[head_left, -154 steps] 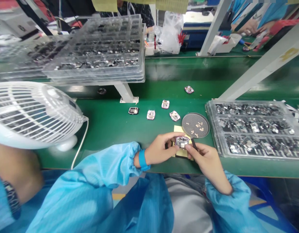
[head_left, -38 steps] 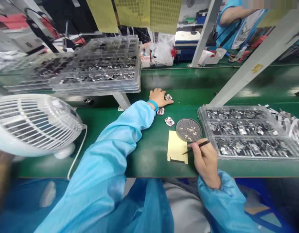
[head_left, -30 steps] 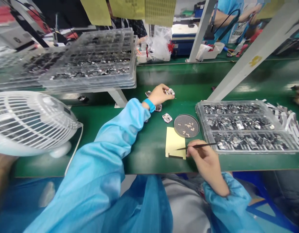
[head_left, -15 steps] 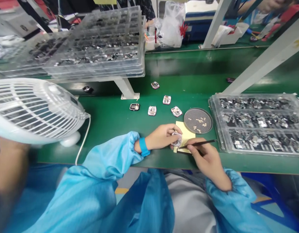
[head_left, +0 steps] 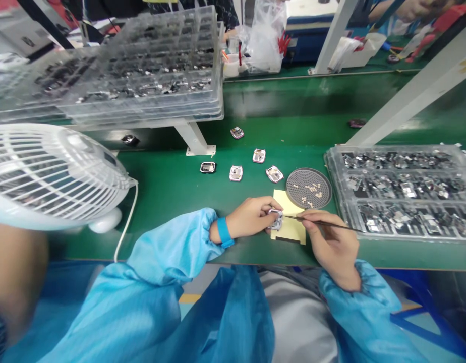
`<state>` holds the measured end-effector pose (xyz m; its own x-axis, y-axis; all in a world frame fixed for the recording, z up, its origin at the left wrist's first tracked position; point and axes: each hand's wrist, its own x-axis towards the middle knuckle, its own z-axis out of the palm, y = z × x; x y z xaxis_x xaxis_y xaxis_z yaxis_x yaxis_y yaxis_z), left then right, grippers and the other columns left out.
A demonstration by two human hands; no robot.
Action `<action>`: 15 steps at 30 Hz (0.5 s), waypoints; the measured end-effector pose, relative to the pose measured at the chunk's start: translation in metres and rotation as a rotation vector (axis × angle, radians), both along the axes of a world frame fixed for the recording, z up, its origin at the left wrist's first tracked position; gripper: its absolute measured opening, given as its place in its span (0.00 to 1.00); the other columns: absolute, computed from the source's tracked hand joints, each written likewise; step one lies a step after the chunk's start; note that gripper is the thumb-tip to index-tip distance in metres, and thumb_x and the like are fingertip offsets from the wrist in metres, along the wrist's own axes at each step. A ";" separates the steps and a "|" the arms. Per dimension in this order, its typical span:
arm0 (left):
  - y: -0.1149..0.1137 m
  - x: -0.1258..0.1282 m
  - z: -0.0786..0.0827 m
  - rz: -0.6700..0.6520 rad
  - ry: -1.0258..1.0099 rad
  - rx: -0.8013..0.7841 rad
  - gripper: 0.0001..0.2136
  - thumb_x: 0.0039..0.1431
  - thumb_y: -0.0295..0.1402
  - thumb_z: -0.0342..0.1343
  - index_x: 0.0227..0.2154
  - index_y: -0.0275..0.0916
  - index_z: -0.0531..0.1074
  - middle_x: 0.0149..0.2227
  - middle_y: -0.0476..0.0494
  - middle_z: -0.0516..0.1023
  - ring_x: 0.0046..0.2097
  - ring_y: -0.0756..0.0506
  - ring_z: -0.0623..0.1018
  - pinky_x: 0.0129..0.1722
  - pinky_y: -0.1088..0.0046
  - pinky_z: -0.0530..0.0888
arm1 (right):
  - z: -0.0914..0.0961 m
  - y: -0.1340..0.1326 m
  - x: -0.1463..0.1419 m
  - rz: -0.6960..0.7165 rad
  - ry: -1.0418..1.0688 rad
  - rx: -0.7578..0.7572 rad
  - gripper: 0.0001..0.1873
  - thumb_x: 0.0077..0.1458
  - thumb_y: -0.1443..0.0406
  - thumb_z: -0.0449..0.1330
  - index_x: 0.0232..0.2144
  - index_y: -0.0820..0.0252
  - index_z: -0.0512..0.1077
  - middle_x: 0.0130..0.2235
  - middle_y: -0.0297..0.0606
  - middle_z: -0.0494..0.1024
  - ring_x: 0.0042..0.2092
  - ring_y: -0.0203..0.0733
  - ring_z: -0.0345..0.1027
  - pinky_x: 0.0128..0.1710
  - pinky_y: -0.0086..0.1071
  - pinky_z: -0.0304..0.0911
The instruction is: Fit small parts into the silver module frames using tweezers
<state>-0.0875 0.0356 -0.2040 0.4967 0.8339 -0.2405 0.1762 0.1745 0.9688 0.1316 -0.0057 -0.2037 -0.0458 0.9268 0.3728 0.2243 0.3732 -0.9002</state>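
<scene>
My left hand [head_left: 255, 217] is closed on a small silver watch case [head_left: 277, 222], its open inside facing up, over a yellow paper pad [head_left: 291, 232]. In my right hand [head_left: 329, 239] are dark, thin tweezers [head_left: 322, 223], gripped like a pen. Their tips point left and reach the right side of the case; whether they hold a small part cannot be made out. Just beyond the pad stands a round grey perforated dish [head_left: 310, 179] with several tiny beige pieces on it. More opened watch cases [head_left: 236, 173] lie on the green table beyond my left hand.
A clear compartment tray [head_left: 407, 191] of small metal parts sits at the right, below a slanted white post [head_left: 418, 85]. Stacked clear trays [head_left: 142, 101] rest on a raised shelf at the left. A white fan [head_left: 55, 171] stands left, near another person's arm [head_left: 17, 272].
My right hand has moved slightly right and turned; the tweezers now lie flatter, their tips shifted from below the watch case to its right side. My left hand keeps its hold.
</scene>
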 end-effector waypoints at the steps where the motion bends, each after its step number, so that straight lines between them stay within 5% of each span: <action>1: 0.000 0.000 0.000 0.001 -0.005 -0.002 0.11 0.62 0.34 0.56 0.46 0.35 0.71 0.35 0.43 0.80 0.30 0.50 0.80 0.29 0.76 0.77 | -0.002 0.000 0.000 -0.001 -0.007 0.003 0.08 0.58 0.71 0.63 0.41 0.56 0.75 0.43 0.42 0.79 0.47 0.47 0.76 0.49 0.45 0.72; 15: -0.001 0.002 0.001 0.037 -0.027 -0.039 0.11 0.61 0.33 0.58 0.44 0.35 0.72 0.36 0.42 0.80 0.30 0.50 0.80 0.29 0.75 0.78 | 0.001 0.001 -0.001 0.040 -0.058 0.045 0.11 0.57 0.74 0.62 0.42 0.56 0.74 0.42 0.42 0.79 0.46 0.46 0.75 0.47 0.44 0.72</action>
